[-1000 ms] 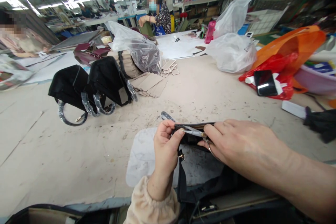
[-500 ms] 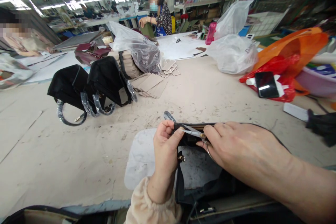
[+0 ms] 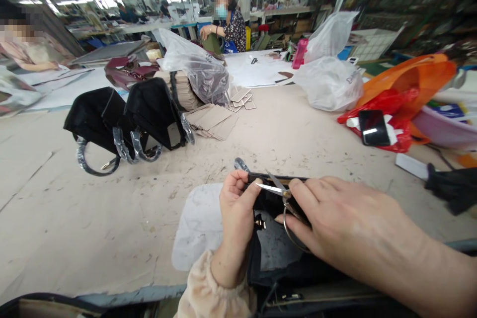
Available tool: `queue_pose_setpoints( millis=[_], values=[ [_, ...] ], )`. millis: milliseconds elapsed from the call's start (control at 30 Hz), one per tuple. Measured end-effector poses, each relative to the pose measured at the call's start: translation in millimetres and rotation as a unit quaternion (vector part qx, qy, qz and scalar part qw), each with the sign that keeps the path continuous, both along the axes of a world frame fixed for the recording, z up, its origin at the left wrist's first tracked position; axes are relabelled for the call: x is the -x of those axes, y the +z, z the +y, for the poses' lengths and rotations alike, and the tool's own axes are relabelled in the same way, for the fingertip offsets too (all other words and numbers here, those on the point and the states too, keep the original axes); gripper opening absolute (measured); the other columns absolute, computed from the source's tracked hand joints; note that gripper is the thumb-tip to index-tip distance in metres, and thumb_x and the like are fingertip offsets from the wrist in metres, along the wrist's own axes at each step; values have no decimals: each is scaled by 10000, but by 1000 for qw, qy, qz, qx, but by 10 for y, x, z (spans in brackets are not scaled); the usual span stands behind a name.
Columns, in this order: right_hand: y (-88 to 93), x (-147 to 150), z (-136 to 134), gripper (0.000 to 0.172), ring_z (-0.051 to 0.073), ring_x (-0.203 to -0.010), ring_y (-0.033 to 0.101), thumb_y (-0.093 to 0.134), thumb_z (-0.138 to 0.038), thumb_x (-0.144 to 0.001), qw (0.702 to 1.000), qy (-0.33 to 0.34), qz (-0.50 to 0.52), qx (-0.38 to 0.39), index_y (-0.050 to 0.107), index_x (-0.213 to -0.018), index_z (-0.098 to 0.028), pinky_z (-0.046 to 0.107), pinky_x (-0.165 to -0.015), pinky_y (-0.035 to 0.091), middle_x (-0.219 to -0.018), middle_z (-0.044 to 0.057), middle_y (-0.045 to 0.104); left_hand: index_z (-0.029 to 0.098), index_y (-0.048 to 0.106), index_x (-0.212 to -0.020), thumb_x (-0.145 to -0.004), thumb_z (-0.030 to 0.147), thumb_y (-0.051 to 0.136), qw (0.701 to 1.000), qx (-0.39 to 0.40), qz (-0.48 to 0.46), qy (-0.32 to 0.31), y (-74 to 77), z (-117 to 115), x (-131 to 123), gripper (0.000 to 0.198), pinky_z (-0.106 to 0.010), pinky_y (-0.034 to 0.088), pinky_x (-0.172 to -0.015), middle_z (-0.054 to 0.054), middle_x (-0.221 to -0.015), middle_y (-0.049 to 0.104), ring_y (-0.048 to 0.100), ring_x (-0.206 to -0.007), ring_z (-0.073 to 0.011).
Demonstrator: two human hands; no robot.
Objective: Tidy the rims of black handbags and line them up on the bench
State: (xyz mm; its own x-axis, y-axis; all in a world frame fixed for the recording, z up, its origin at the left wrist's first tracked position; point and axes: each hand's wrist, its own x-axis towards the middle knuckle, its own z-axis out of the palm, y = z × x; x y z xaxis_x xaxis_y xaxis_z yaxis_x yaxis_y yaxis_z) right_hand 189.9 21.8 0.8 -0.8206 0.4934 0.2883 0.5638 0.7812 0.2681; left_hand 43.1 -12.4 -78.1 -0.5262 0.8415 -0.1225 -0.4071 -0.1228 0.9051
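A black handbag (image 3: 257, 258) stands at the table's near edge, its upper rim partly behind my hands. My left hand (image 3: 238, 208) pinches the rim at its left corner, thumb toward me. In my right hand (image 3: 343, 223) is a pair of scissors (image 3: 278, 190), its blades parted and pointing left at the rim, close to my left thumb. One ring handle of the scissors shows below my right fingers. Below my left thumb a small gold-coloured metal fitting (image 3: 260, 222) sits on the bag. My right hand hides the rim's right part.
Two black handbags (image 3: 149, 114) with wrapped handles stand at left, near stacked tan boards (image 3: 214, 121). A phone (image 3: 373, 128) rests on a red plastic bag (image 3: 400, 104) at right. A white sheet (image 3: 197, 228) lies under my work. A masked person (image 3: 227, 30) sits across the table.
The scissor blades have spread wider apart, and more of the ring handle shows as my right thumb has moved down. My left hand keeps its pinch on the rim.
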Motion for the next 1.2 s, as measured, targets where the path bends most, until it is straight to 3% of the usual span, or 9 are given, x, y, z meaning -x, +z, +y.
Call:
queue_pose_setpoints(
  millis=[733, 1000, 1200],
  values=[
    [-72, 127, 134, 235, 221, -590, 513, 559, -407, -851, 995, 22, -95, -12, 496, -808, -185, 313, -535, 209, -655, 36, 547, 174, 513, -817, -722, 156, 688, 999, -19, -32, -35, -35, -22, 45, 200, -154, 427, -601, 39, -730, 619, 550, -627, -61],
    [-85, 88, 134, 167, 221, -590, 508, 497, -332, -893, 994, 42, -104, -11, 483, -807, -190, 311, -532, 190, -656, 35, 548, 181, 521, -806, -685, 156, 708, 998, -18, -39, -44, -46, -61, 65, 224, -184, 441, -637, 29, -754, 648, 579, -658, -86],
    [-104, 79, 142, 111, 212, -559, 504, 563, -225, -820, 993, 69, -89, -40, 464, -780, -197, 307, -529, 170, -632, 15, 528, 180, 526, -806, -686, 149, 707, 996, -27, -52, -62, -66, -90, 76, 220, -175, 419, -630, 30, -754, 631, 564, -659, -80]
  ],
)
